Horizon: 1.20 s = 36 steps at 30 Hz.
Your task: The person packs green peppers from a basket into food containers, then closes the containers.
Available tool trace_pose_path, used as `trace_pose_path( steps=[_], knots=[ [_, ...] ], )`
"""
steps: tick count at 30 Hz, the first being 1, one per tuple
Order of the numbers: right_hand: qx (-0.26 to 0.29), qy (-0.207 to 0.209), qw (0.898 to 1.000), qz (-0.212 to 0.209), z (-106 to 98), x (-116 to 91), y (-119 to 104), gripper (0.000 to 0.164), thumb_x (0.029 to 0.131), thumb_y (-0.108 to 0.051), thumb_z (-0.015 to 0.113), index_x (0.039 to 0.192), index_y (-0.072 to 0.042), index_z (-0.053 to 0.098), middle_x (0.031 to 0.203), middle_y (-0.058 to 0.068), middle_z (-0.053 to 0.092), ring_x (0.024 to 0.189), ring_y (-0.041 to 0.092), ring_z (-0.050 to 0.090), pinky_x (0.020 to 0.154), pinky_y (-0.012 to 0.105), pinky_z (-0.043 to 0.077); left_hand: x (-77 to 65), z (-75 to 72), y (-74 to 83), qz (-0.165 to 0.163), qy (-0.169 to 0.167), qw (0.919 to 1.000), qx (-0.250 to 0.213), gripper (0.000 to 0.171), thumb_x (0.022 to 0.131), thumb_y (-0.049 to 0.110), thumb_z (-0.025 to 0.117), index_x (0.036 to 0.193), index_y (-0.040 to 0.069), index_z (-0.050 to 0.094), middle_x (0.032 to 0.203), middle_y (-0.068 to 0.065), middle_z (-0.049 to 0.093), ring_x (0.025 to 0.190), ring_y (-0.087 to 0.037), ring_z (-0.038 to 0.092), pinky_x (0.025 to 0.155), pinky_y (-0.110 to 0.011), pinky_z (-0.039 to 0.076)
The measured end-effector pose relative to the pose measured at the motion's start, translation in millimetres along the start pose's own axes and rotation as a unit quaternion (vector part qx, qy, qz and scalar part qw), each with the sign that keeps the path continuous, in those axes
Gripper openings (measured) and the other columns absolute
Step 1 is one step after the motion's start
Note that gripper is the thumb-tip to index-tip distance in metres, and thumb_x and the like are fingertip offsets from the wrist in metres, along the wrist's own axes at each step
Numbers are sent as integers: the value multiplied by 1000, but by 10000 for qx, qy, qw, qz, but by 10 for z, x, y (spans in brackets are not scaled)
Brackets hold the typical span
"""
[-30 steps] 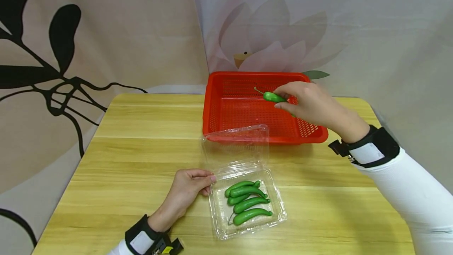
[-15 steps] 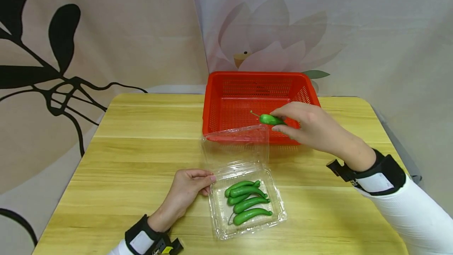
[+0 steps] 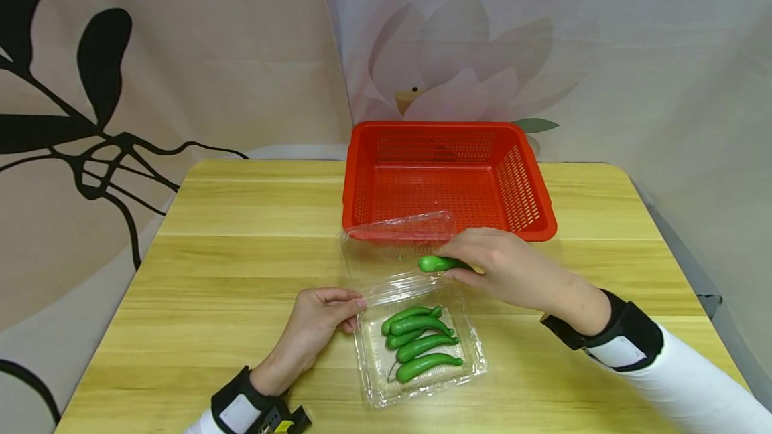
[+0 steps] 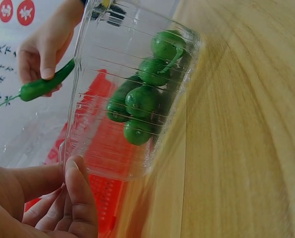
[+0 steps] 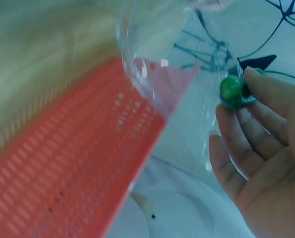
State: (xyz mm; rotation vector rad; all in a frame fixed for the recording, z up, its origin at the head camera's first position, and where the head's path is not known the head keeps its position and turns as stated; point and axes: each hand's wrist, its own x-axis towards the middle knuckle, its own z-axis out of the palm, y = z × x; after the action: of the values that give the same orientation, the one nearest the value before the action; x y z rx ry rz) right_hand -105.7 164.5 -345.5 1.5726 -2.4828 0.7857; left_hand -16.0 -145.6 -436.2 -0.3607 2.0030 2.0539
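Note:
Between thumb and fingers, my right hand [image 3: 503,266] pinches a green chili pepper [image 3: 439,263] above the hinge side of a clear plastic clamshell box [image 3: 372,387]. In the left wrist view that pepper [image 4: 40,88] shows its thin stem pointing away from the fingers. My left hand [image 3: 322,320] pinches the box's left rim near the hinge. Several green chili peppers [image 3: 427,347] lie side by side in the box's base. Its raised transparent lid [image 3: 386,253] leans back toward the red basket. The right wrist view shows the held pepper [image 5: 232,91] end-on, its rest hidden by the fingers.
A red perforated plastic basket [image 3: 446,127] stands behind the box at the table's back edge, partly seen through the lid. Everything rests on a wooden table [image 3: 241,253]. A patterned cloth [image 3: 241,52] hangs behind it.
My right hand has carried the chili pepper from over the red basket toward me, to just above the box's hinge. My left hand and the peppers in the box have stayed put.

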Motion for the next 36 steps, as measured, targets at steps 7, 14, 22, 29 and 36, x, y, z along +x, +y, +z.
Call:
trace_pose_path(
  steps=[7,14,22,29,36],
  knots=[
    [-4,-329,9989,-335,252,-61,-105,32,86,-11,88,115,-8,75,106,-2,73,97,13,69,86,31,61,2,3,-7,-16,96,10000,-20,23,91,1,80,107,-15,74,78,-17,74,60,-13,65,58,-24,59],
    [-58,-692,9962,-522,471,-95,-180,24,88,-15,87,109,-12,75,101,-6,73,95,9,68,87,28,59,12,5,-21,-17,132,9999,-21,21,91,0,80,107,-14,74,79,-17,75,61,-13,66,58,-24,59],
    [-40,-1396,9896,-332,623,-111,-255,17,91,-17,84,102,-12,72,94,-7,68,89,6,64,83,25,57,17,6,-27,-7,151,9999,-38,21,91,0,80,106,-13,75,79,-17,75,60,-13,66,57,-24,59],
    [-87,-1569,9871,-293,727,-83,-278,16,89,-15,85,94,-16,70,84,-12,60,80,4,56,74,23,53,10,6,-18,-4,170,9998,-34,21,90,0,80,106,-13,75,80,-17,75,60,-13,65,58,-24,59],
    [-323,-1504,9874,-376,768,-97,-273,16,88,-17,85,95,-15,71,84,-11,64,80,6,59,74,25,55,3,9,-12,9,147,9999,-80,22,90,-1,80,106,-15,74,80,-18,75,60,-12,66,58,-24,59]
  ],
)
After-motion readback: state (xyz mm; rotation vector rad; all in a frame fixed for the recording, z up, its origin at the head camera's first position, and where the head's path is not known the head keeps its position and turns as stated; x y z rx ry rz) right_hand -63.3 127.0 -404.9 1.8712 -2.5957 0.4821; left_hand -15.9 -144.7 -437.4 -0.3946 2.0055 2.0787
